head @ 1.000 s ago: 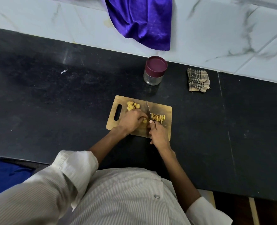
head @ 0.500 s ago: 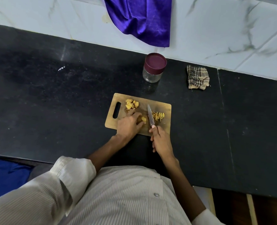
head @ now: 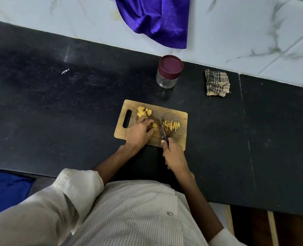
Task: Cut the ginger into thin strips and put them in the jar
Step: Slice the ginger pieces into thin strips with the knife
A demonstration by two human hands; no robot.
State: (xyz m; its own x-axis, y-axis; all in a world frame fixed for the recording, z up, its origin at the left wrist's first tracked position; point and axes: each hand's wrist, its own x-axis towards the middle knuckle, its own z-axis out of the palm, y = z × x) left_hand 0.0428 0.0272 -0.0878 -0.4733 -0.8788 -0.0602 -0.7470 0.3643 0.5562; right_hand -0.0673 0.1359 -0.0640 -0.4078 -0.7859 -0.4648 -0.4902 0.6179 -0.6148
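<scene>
A small wooden cutting board (head: 180, 137) lies on the black counter. Near its handle slot sits a pile of ginger chunks (head: 144, 111). My left hand (head: 139, 133) holds a ginger piece (head: 154, 125) down with curled fingers. My right hand (head: 173, 156) grips the handle of a knife (head: 162, 129), whose blade stands on the board just right of that piece. A heap of thin ginger strips (head: 171, 126) lies right of the blade. Behind the board stands a glass jar (head: 168, 73) with its maroon lid on.
A folded checked cloth (head: 217, 82) lies right of the jar. A purple cloth (head: 156, 20) hangs over the white marble ledge behind. The black counter (head: 58, 112) stretches wide to both sides of the board.
The knife was drawn back toward me and set again beside the ginger piece. My left hand shifted slightly on the piece. The camera view moved a little.
</scene>
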